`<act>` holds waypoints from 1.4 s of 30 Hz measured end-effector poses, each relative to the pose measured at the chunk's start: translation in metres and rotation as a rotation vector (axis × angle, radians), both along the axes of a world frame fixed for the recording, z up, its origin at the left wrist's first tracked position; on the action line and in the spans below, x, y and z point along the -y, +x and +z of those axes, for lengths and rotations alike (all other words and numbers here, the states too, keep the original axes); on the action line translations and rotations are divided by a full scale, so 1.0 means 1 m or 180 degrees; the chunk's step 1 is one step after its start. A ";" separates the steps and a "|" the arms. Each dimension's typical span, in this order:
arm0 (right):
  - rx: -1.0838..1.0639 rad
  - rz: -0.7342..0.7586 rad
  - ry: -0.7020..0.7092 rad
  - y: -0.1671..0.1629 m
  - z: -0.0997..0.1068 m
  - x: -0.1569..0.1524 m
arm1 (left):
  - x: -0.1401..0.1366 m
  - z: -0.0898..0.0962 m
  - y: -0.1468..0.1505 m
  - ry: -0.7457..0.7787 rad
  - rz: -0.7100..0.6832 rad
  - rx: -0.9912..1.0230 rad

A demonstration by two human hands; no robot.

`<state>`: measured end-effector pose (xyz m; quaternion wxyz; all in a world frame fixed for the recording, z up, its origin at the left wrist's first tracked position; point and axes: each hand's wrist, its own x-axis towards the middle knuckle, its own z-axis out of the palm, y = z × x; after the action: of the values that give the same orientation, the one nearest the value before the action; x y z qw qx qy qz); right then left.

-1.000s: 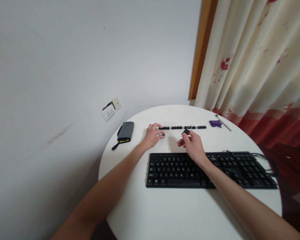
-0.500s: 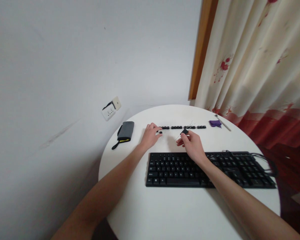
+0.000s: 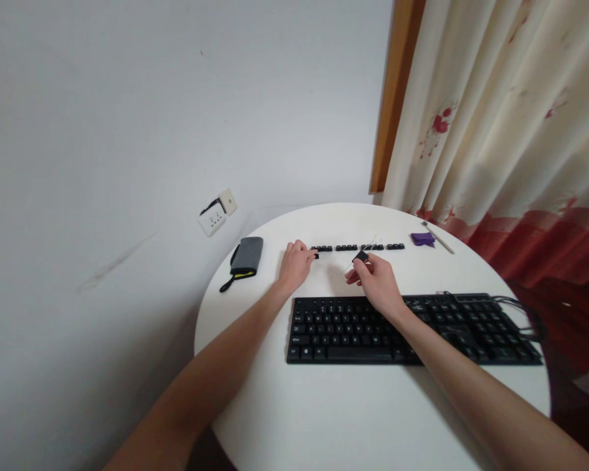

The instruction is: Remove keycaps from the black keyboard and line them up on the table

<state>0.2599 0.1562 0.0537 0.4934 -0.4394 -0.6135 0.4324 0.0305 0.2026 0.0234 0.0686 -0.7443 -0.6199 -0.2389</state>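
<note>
My left hand (image 3: 295,265) rests on the white table (image 3: 265,412) with its fingers closed at a small black keycap (image 3: 317,256). This keycap lies just in front of a row of black keycaps (image 3: 346,248), set out in short groups. My right hand (image 3: 377,280) grips a keycap puller by its black handle (image 3: 360,256), and its thin wires stick out on both sides. Below both hands lies a black keyboard (image 3: 343,331); my right wrist and forearm pass over it and hide part of its keys.
A grey pouch (image 3: 248,254) with a loop lies at the left. On the right are a purple cloth piece (image 3: 423,239), a thin brush (image 3: 439,238) and the keyboard's coiled cable (image 3: 533,326). A wall with a socket (image 3: 212,219) stands behind, and a curtain (image 3: 495,131) hangs at right.
My left thumb and fingers have drawn together at the keycap, which has shifted slightly away from me toward the row. The right hand keeps the puller in nearly the same spot.
</note>
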 end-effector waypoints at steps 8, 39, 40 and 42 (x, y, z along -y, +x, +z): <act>0.0006 0.0027 -0.0017 0.000 -0.001 -0.002 | -0.001 0.001 -0.003 0.0093 -0.0122 0.0202; -0.0010 0.0103 0.0010 0.001 -0.003 -0.004 | -0.019 -0.006 -0.009 0.0303 0.0162 0.0461; -0.0003 0.0105 0.0007 0.002 -0.004 -0.004 | -0.019 -0.005 -0.008 0.0294 0.0177 0.0469; -0.0015 0.0108 0.0003 0.002 -0.005 -0.004 | -0.019 -0.005 -0.008 0.0290 0.0210 0.0486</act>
<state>0.2619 0.1607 0.0487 0.4878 -0.4277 -0.6199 0.4414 0.0229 0.2218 0.0181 0.0627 -0.6992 -0.6360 -0.3205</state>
